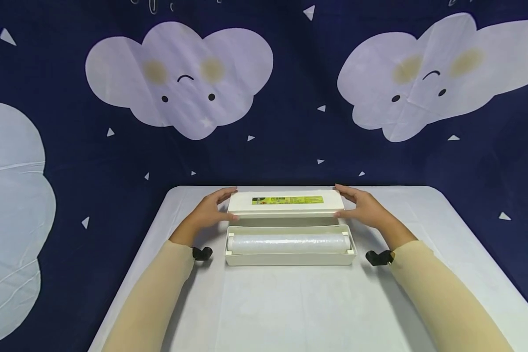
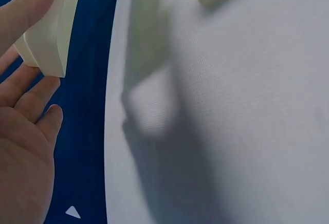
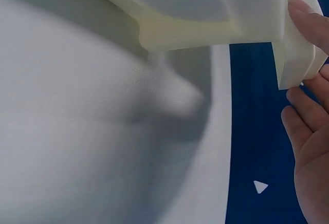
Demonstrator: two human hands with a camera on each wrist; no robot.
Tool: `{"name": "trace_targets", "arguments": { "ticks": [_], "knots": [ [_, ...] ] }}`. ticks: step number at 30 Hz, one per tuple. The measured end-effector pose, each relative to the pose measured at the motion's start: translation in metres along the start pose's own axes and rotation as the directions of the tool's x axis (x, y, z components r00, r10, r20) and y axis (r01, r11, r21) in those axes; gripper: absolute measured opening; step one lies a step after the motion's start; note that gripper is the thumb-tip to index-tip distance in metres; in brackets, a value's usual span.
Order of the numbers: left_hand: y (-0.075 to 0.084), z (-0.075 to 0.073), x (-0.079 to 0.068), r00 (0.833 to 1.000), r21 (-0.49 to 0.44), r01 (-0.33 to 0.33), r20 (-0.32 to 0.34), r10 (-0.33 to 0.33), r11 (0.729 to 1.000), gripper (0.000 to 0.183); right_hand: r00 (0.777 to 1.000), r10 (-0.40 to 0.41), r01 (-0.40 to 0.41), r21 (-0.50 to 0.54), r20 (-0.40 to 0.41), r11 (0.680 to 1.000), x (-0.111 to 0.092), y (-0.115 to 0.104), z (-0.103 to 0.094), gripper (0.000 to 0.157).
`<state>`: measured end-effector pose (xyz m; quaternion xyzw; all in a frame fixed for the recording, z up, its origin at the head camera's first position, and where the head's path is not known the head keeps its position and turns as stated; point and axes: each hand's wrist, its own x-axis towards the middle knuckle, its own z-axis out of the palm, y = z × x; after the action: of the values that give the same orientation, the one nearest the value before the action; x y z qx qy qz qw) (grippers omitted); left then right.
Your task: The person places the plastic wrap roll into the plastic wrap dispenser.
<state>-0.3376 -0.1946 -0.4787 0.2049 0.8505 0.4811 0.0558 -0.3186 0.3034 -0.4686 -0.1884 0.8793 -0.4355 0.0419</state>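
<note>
At frame centre, the left hand and right hand press straight-fingered against the ends of the long cream plastic lid, each grip flat, not curled. Uneven pressure could let it slip onto the clear film roll below.

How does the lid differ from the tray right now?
The lid is held at both ends by the left hand and right hand; the tray rests untouched on the table. The lid bears a green label; the tray holds a cling film roll. Both are cream plastic.
</note>
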Motion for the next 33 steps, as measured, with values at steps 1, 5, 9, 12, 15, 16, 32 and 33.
{"name": "trace_targets", "arguments": {
  "ticks": [1, 5, 9, 12, 15, 16, 32, 33],
  "knots": [
    [0.001, -0.001, -0.002, 1.0, 0.007, 0.0, 0.002, 0.0, 1.0, 0.097, 1.0, 0.001, -0.001, -0.006, -0.001, 1.0, -0.002, -0.002, 0.0, 0.098],
    [0.005, -0.002, -0.009, 1.0, 0.036, 0.005, 0.001, -0.005, 0.999, 0.097, 1.0, -0.025, 0.025, -0.014, -0.007, 1.0, -0.009, -0.007, -0.001, 0.095],
    [0.007, -0.004, -0.018, 1.0, 0.044, 0.003, 0.0, -0.003, 0.999, 0.097, 0.998, -0.057, 0.057, -0.005, -0.009, 0.998, -0.016, -0.011, -0.001, 0.092],
    [0.009, -0.004, -0.023, 1.0, 0.047, -0.008, 0.003, 0.007, 0.999, 0.097, 0.998, -0.062, 0.061, -0.025, -0.008, 0.998, -0.021, -0.013, -0.001, 0.092],
    [0.011, -0.004, -0.029, 1.0, 0.058, -0.016, 0.008, 0.015, 0.998, 0.096, 0.999, -0.054, 0.054, -0.05, -0.004, 0.997, -0.026, -0.015, -0.001, 0.093],
    [0.012, -0.004, -0.031, 1.0, 0.062, -0.016, 0.008, 0.015, 0.998, 0.096, 0.999, -0.052, 0.051, -0.058, -0.004, 0.997, -0.027, -0.015, -0.001, 0.093],
    [0.02, -0.002, -0.058, 0.999, 0.107, -0.052, 0.011, 0.051, 0.993, 0.095, 1.0, -0.025, 0.025, -0.049, -0.01, 0.998, -0.057, -0.025, 0.006, 0.096],
    [0.02, -0.001, -0.06, 0.999, 0.107, -0.054, 0.011, 0.053, 0.993, 0.095, 1.0, -0.023, 0.022, -0.048, -0.011, 0.999, -0.059, -0.026, 0.006, 0.095]
  ]
}}
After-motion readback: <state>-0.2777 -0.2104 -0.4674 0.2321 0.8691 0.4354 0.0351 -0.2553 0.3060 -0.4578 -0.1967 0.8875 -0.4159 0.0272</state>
